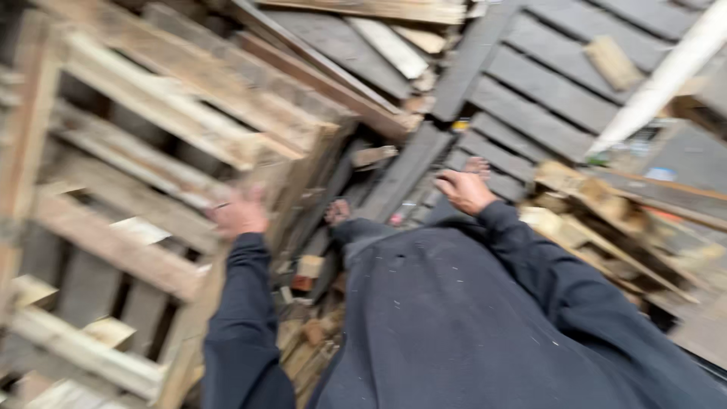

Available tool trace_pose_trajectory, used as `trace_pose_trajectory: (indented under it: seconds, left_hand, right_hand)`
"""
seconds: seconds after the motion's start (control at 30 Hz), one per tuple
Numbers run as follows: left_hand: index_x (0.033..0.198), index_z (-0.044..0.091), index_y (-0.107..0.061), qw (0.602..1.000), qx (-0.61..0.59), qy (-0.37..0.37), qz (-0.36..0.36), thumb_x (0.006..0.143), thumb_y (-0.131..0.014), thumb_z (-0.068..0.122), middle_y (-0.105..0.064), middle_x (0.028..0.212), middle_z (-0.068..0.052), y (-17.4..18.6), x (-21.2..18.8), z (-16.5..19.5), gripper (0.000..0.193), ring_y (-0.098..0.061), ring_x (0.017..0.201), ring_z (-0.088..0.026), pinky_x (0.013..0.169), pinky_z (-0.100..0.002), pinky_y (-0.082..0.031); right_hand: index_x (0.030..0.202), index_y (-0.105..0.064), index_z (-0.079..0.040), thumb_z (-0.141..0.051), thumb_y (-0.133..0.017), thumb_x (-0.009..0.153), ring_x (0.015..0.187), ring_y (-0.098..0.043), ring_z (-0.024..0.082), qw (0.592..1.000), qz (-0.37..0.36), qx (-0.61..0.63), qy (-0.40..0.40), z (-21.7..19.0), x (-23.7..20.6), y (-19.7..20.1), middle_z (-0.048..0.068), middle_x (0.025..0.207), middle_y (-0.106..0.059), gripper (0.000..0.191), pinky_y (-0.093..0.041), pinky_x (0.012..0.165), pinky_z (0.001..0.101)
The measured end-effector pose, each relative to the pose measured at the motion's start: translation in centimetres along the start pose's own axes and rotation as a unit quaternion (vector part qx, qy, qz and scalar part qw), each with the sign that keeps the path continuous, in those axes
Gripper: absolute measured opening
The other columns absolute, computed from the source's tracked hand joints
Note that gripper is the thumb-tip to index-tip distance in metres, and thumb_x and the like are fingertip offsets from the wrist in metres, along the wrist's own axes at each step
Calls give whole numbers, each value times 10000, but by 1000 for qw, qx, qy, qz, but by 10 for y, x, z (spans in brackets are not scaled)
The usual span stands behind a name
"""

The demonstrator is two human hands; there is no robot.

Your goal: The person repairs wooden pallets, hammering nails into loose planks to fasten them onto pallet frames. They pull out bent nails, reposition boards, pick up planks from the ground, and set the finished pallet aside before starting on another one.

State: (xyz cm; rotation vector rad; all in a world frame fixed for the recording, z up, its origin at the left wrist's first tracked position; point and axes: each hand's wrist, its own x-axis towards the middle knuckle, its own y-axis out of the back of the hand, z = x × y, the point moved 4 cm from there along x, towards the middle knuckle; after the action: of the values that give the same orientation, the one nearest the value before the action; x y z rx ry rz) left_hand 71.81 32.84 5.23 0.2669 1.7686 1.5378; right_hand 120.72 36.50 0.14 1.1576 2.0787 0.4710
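Note:
The view is blurred by motion. My left hand (239,213), in a dark sleeve, rests against the edge of a light wooden pallet (144,189) that stands tilted on the left; the blur hides whether its fingers grip the board. My right hand (464,189) hangs in the air over a dark grey pallet (545,91), back of the hand up, fingers loosely bent, with nothing in it. My dark jacket fills the lower middle of the view.
Pallets lean and lie stacked on all sides. Broken boards and wood scraps (303,333) litter the gap below me. More splintered wood (598,212) is piled at the right. A white pole (666,76) slants across the upper right.

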Motion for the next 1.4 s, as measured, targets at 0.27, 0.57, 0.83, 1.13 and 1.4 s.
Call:
trace_pose_trajectory:
  seconds: [0.27,0.57,0.83,1.13,1.4]
  left_hand:
    - [1688,123,-157,981,-143,64,113,996,-642,633,28,1704,-284,-26,-77,66,987,46,1545,-532,1274,-593,-70]
    - [1668,94,-275,950,-263,93,143,962,-697,280,-33,1738,-251,-86,-126,189,843,-126,1586,-447,1253,-500,-231]
    - [1141,6,-734,911,-255,-194,-258,821,-790,438,-738,1107,-225,-223,-159,480,540,-694,1079,-376,946,-439,-531]
    - [1319,52,-652,900,-303,-105,-294,872,-733,246,-725,1213,-193,-196,-66,731,494,-705,1107,-314,959,-388,-528]
    - [1391,29,-579,810,-485,-43,-326,890,-709,292,-679,1314,-212,-180,-28,837,580,-707,1180,-299,1004,-361,-541]
  right_hand:
    - [1229,-695,-64,-327,-574,1010,889,-724,270,992,33,58,-109,136,-69,159,151,981,-752,363,-556,804,378]
    - [1143,-727,-43,-333,-566,1012,875,-734,250,965,71,77,-242,252,-79,235,123,960,-784,357,-547,836,371]
    - [1189,-707,-31,-329,-563,1028,986,-722,205,977,-23,117,-179,273,47,303,134,1060,-773,367,-548,879,373]
    - [1298,-685,-31,-305,-575,1006,860,-635,235,864,115,250,-421,333,191,484,133,1057,-777,416,-522,829,372]
    - [1220,-708,-42,-400,-603,1007,1012,-705,299,964,5,4,-266,309,361,560,201,1064,-744,430,-515,909,394]
